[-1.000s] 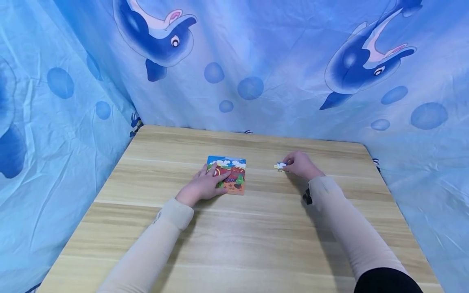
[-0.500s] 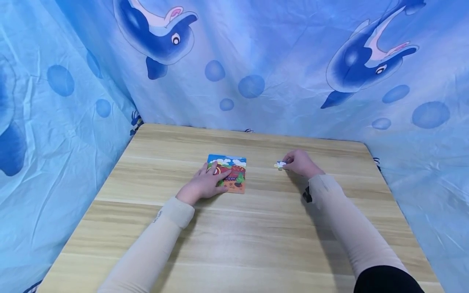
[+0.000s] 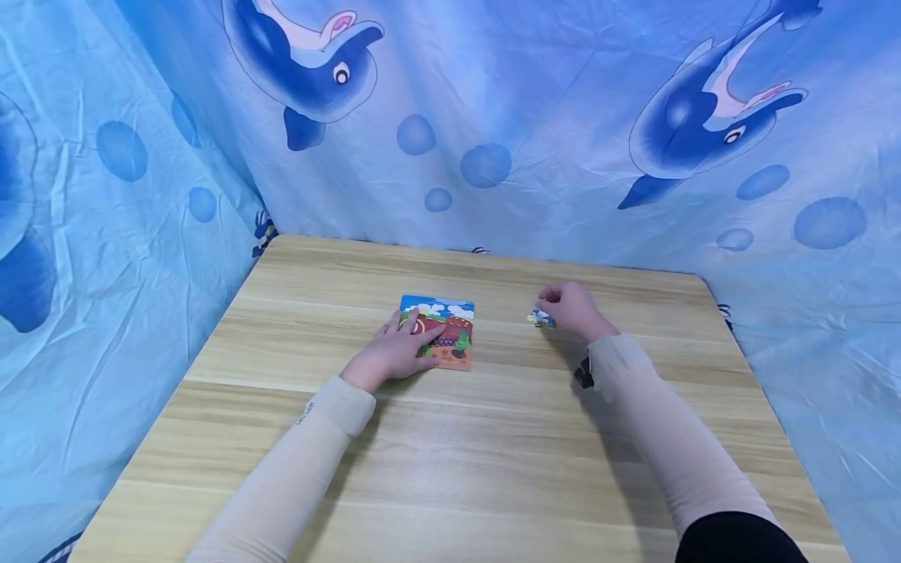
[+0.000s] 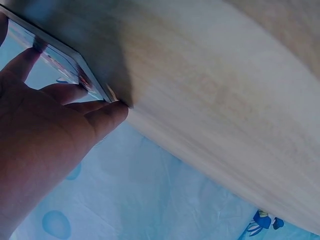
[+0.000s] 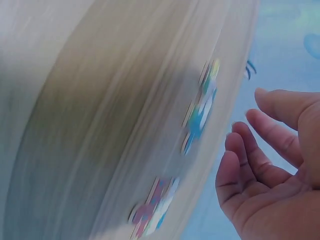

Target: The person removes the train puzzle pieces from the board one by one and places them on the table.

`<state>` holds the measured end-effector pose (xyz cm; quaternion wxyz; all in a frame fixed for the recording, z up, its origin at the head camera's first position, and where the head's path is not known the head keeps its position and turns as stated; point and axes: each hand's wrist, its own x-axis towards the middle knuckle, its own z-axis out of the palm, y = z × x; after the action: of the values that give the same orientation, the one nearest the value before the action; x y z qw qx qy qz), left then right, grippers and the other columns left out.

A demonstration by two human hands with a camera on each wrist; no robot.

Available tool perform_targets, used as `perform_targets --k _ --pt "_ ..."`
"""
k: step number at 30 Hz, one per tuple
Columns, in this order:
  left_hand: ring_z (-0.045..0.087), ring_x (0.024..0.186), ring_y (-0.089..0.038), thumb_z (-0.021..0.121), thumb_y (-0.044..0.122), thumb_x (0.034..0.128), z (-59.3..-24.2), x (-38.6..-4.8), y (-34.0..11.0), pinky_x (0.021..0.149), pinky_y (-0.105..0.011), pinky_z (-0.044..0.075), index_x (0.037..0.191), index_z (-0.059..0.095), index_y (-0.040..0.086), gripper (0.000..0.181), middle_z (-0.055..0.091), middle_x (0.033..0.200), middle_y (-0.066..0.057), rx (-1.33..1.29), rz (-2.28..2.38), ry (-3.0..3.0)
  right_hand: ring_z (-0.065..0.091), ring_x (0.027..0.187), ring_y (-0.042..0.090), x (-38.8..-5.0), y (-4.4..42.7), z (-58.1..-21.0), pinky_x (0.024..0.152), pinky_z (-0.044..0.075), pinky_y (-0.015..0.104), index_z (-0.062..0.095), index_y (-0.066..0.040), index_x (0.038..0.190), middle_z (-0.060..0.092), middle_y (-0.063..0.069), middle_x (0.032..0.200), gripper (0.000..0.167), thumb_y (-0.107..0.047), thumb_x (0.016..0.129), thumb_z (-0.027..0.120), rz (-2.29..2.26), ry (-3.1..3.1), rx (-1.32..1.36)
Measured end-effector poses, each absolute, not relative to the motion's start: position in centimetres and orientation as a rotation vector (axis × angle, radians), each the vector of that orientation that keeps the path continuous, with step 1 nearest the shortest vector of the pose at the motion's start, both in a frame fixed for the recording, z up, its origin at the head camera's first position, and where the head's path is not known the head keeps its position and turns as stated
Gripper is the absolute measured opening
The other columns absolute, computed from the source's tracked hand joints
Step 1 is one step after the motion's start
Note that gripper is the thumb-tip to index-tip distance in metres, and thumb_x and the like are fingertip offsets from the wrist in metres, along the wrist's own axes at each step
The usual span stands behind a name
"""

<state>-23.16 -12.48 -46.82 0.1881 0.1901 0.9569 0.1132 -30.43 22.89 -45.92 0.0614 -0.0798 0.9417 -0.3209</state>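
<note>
My left hand (image 3: 396,353) lies on a colourful picture puzzle (image 3: 461,361), its spread fingers resting across the left part. The left wrist view shows the fingertips on the thin slab of the puzzle (image 4: 75,59). To the right of it, a small jigsaw piece (image 3: 540,318) with blue, white and green print lies on the table. Just over this piece, my right hand (image 3: 573,309) holds nothing; the right wrist view shows its fingers (image 5: 230,170) loosely bent and apart from the piece (image 5: 202,112). A second, red and white jigsaw piece (image 5: 156,205) lies near it there.
The wooden table (image 3: 422,469) has its back edge against a blue curtain (image 3: 535,195) with printed dolphins. Another curtain (image 3: 127,313) hangs along the left side. A black object (image 3: 583,374) sits at the right wrist.
My right hand has let go of the jigsaw piece and risen slightly off it, moving a little to the left and back. The left hand stays on the puzzle.
</note>
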Motion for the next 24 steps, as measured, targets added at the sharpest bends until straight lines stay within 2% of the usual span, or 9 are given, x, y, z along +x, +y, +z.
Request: perform_targets --k 6,15,24 --pt "-0.006 0.148 -0.050 0.054 0.056 0.1017 -46.6 -23.1 -12.6 0.118 -0.060 0.007 0.163 0.026 0.035 0.070 -0.002 0.167 -0.020 0.519 0.330 2.687 0.064 0.102 0.029 -30.4 20.5 -46.0 0.086 0.053 0.045 0.070 0.002 0.123 0.069 0.014 0.111 0.032 -0.020 0.100 0.067 -1.087 2.822 -0.348" --pt "-0.006 0.149 -0.048 0.054 0.057 0.1016 -46.7 -22.9 -12.6 0.118 -0.062 0.009 0.162 0.027 0.036 0.070 -0.001 0.167 -0.020 0.518 0.355 2.691 0.064 0.090 0.023 -30.3 17.3 -46.4 0.077 0.055 0.039 0.071 0.000 0.122 0.069 0.008 0.102 0.030 -0.019 0.098 0.071 -1.175 2.791 -0.356" --pt "-0.005 0.149 -0.050 0.053 0.056 0.1020 -46.6 -23.0 -12.6 0.118 -0.061 0.008 0.163 0.026 0.032 0.071 0.000 0.167 -0.020 0.543 0.342 2.701 0.062 0.092 0.023 -30.0 14.8 -46.1 0.079 0.054 0.038 0.071 -0.003 0.124 0.068 0.005 0.103 0.031 -0.020 0.098 0.071 -1.169 2.748 -0.315"
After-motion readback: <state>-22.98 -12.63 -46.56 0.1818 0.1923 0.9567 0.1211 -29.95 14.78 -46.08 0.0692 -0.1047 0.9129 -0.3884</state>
